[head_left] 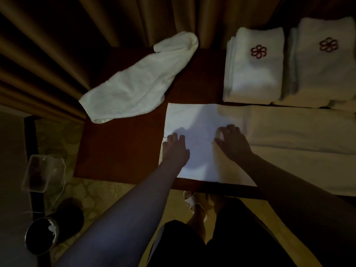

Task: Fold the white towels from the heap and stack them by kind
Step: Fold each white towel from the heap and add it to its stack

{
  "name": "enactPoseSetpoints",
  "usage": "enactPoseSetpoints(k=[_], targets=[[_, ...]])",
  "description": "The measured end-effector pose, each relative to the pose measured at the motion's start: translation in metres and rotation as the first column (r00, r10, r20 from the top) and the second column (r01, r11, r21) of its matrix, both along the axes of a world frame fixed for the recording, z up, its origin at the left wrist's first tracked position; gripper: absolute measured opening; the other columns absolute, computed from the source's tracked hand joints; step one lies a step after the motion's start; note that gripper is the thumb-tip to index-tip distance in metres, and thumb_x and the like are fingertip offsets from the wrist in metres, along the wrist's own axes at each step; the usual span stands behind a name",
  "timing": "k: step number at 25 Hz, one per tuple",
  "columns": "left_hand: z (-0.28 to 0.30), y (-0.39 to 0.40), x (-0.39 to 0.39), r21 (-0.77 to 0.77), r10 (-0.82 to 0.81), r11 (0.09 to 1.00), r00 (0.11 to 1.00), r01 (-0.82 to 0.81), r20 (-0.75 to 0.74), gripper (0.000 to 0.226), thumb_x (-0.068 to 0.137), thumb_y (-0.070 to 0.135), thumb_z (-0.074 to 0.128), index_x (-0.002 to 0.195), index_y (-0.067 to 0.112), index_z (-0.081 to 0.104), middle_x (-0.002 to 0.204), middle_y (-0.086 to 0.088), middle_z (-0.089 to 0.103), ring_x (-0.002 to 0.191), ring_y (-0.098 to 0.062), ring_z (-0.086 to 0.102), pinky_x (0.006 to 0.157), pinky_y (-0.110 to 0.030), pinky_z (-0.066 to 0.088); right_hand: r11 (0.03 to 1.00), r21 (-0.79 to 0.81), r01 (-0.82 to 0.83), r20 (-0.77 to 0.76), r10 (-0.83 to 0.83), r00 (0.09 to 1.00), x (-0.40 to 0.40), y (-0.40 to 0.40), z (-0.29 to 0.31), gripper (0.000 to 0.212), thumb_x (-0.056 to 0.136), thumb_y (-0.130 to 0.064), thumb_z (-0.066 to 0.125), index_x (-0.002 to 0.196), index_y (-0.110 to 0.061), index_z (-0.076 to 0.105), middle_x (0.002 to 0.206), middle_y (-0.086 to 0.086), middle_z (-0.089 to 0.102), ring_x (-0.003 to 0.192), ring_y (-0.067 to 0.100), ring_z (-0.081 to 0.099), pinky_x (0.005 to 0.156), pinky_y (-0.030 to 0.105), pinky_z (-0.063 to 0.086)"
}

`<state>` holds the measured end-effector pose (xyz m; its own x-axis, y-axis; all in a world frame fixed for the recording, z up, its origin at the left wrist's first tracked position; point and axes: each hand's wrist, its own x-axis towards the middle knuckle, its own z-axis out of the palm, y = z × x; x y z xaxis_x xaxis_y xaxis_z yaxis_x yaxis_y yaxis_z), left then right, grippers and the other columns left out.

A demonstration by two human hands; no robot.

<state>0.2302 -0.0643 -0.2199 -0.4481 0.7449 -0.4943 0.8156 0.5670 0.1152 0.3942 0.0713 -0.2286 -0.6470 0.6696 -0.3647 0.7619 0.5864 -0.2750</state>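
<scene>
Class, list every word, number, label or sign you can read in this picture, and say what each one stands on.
No words or numbers can be read anywhere.
Dark red flower-like emblem, no letters: on the top towel of the left folded stack.
The same emblem: on the top towel of the right folded stack.
The flat towel and the crumpled towel show no marking.

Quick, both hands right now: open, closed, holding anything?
Left hand: open, resting flat on the spread towel.
Right hand: fingers curled on the same towel; a real grip cannot be told.

arms: bare, no sleeves | legs: dark trousers (pixel 192 245) | foot: white sandal (pixel 189 199)
</scene>
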Motion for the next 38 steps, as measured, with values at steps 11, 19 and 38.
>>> enactPoseSetpoints(k=[11,19,38], targets=[[0.001,0.116,-0.034,0.175,-0.021,0.985,0.991,-0.002,0.131,0.046,0.094,0.021,0.055,0.137,0.012,0.043,0.138,-0.009,0.046,0.128,-0.026,0.041,0.096,-0.04,0.044,0.985,0.125,-0.123,0.056,0.116,0.992,-0.011,0.087,-0.026,0.077,0.068,-0.024,0.082,0.132,0.001,0.049,0.124,0.026,0.056,0.113,0.043,0.055,0.093,0.051,0.047],[-0.009,0.138,-0.032,-0.014,-0.194,0.981,0.979,0.194,-0.068,0.059,0.083,0.023,0.07,0.134,0.009,0.043,0.133,-0.014,0.047,0.124,-0.033,0.041,0.093,-0.042,0.041,0.965,0.18,-0.189,0.172,0.158,0.972,-0.013,0.1,-0.014,0.064,0.058,-0.043,0.083,0.111,-0.013,0.064,0.103,0.011,0.067,0.1,0.033,0.059,0.091,0.043,0.042],[0.074,0.045,0.002,0.137,-0.126,0.984,0.985,0.11,0.117,0.008,0.082,0.022,0.059,0.085,0.021,0.052,0.092,-0.005,0.061,0.085,-0.027,0.059,0.063,-0.03,0.037,0.961,0.273,0.046,0.004,-0.049,0.999,0.092,0.05,0.049,0.02,0.08,-0.003,0.062,0.098,0.005,0.058,0.089,0.027,0.06,0.09,0.045,0.057,0.069,0.047,0.049]])
